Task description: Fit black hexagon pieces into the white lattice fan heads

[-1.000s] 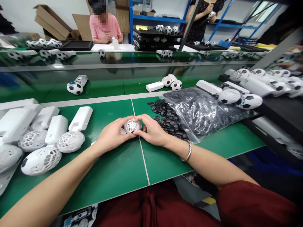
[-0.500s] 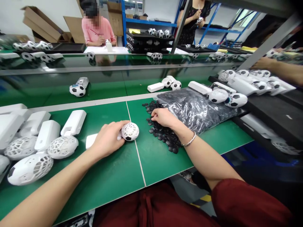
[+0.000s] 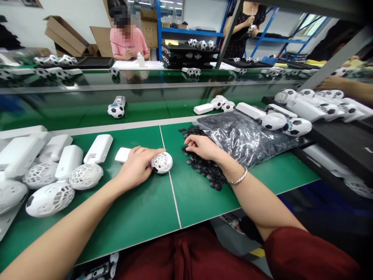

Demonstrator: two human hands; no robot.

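My left hand [image 3: 138, 165] is closed around a white soccer-ball-shaped plastic housing [image 3: 162, 162] with an open lattice face and a black patch at its lower left. Its white handle [image 3: 122, 154] sticks out behind my fingers, low over the green table. To the right, my right hand [image 3: 201, 147] has thumb and forefinger pinched together at a pile of small black plastic patches [image 3: 204, 168]. Whatever lies between those fingertips is too small to make out. Beside the pile, a clear bag [image 3: 241, 136] full of more black patches lies flat.
Several white ball-headed housings [image 3: 86, 175] lie at the left. Others fill a black tray [image 3: 340, 136] at right, and two rest on the bag. Behind a raised strip, a belt carries a housing [image 3: 116, 109]. Across it sits a person in pink [image 3: 129, 42]; another person stands behind.
The view has swung slightly left, shifting the scene rightward. Housings on the belt have slid a little to the right. My left hand still holds its housing, and my right hand stays at the pile.
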